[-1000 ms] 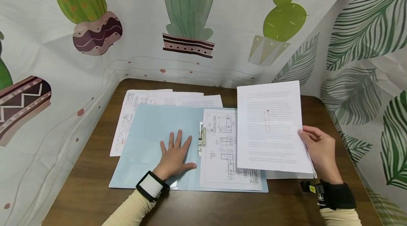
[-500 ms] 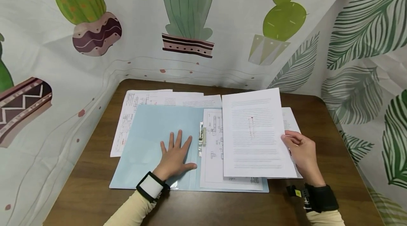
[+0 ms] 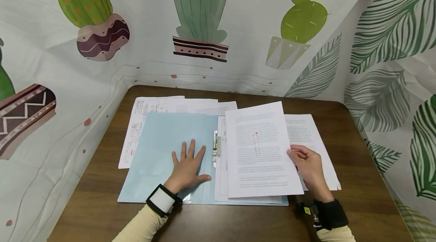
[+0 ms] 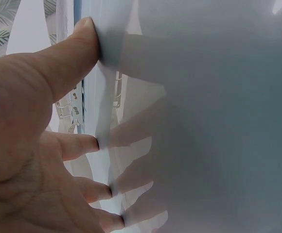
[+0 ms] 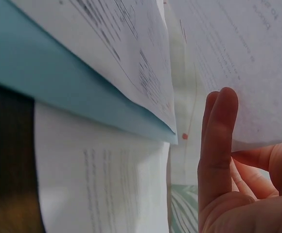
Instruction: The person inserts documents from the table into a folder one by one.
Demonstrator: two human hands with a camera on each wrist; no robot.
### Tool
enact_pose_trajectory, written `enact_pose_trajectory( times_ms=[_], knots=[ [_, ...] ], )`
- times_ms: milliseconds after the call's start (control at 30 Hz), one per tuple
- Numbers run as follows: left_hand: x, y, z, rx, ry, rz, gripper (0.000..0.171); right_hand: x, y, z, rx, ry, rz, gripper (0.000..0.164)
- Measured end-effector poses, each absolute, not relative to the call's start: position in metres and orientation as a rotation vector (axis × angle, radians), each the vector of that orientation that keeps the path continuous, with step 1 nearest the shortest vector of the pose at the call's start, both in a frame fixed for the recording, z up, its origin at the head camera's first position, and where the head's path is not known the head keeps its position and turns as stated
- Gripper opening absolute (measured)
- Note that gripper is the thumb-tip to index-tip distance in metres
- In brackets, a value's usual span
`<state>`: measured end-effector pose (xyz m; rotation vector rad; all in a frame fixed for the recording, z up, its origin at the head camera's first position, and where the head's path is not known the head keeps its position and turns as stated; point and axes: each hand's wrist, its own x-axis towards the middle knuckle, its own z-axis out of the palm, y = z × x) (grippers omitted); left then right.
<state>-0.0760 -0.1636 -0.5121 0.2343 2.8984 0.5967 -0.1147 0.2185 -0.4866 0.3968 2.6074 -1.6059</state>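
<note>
A light blue folder (image 3: 163, 136) lies spread on the table, a metal clip (image 3: 217, 149) along its spine. My left hand (image 3: 186, 172) rests on the folder's left cover with fingers spread; in the left wrist view its fingertips touch the glossy surface. Between thumb and fingers, my right hand (image 3: 308, 166) pinches the right edge of a printed sheet (image 3: 260, 170) with red marks. That sheet is raised over the folder's right side and overlaps a drawing sheet (image 3: 221, 185) there. In the right wrist view the held sheet (image 5: 267, 73) stands above the drawing sheet (image 5: 107, 43).
Several papers (image 3: 131, 136) stick out from behind the folder at the left and back. Another text sheet (image 3: 306, 132) lies right of the folder, partly behind the right hand. The brown table (image 3: 218, 223) meets a patterned cloth (image 3: 150, 38) at the back.
The right hand has carried the printed sheet leftward and lower, over the folder's right side, uncovering more of the text sheet on the right. The left hand has stayed in place.
</note>
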Motion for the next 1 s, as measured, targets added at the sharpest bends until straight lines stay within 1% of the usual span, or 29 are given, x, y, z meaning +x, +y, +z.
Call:
enact_pose_trajectory(
  times_ms=[267, 733, 1000],
  knots=[
    [-0.076, -0.164, -0.513, 0.233, 2.892, 0.601, 0.104, -0.111, 0.209, -0.493, 0.389, 2.580, -1.600, 0.031],
    [-0.075, -0.165, -0.510, 0.239, 2.893, 0.593, 0.103, -0.106, 0.192, -0.501, 0.419, 2.526, -1.628, 0.033],
    [-0.077, -0.165, -0.513, 0.233, 2.893, 0.588, 0.104, -0.106, 0.185, -0.505, 0.432, 2.547, -1.618, 0.030]
  ],
)
